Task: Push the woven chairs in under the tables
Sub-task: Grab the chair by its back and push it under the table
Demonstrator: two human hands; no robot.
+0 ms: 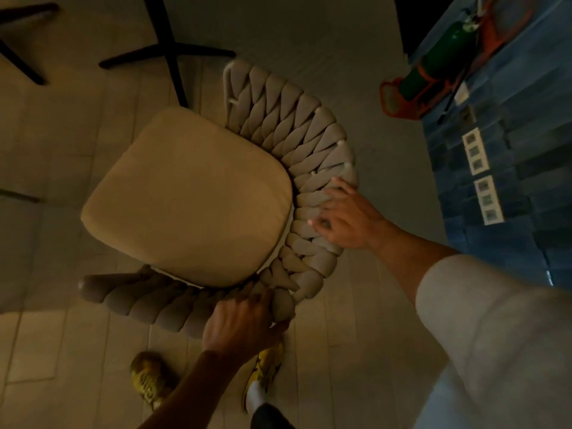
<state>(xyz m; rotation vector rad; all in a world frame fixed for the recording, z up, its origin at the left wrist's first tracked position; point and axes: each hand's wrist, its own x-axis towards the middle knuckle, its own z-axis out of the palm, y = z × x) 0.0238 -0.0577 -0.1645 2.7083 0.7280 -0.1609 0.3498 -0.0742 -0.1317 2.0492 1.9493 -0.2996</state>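
A woven chair with a thick braided beige backrest and a tan seat cushion stands on the tiled floor, seen from above. My left hand grips the lower part of the braided backrest, fingers curled over its rim. My right hand holds the backrest's right side, fingers wrapped over the braids. The black cross-shaped table base stands just beyond the chair's front edge, at the upper left. The tabletop is out of view.
A second dark table leg shows at the far left. A blue tiled wall with white sockets runs down the right. A green cylinder in an orange holder stands against it. My yellow shoes are behind the chair.
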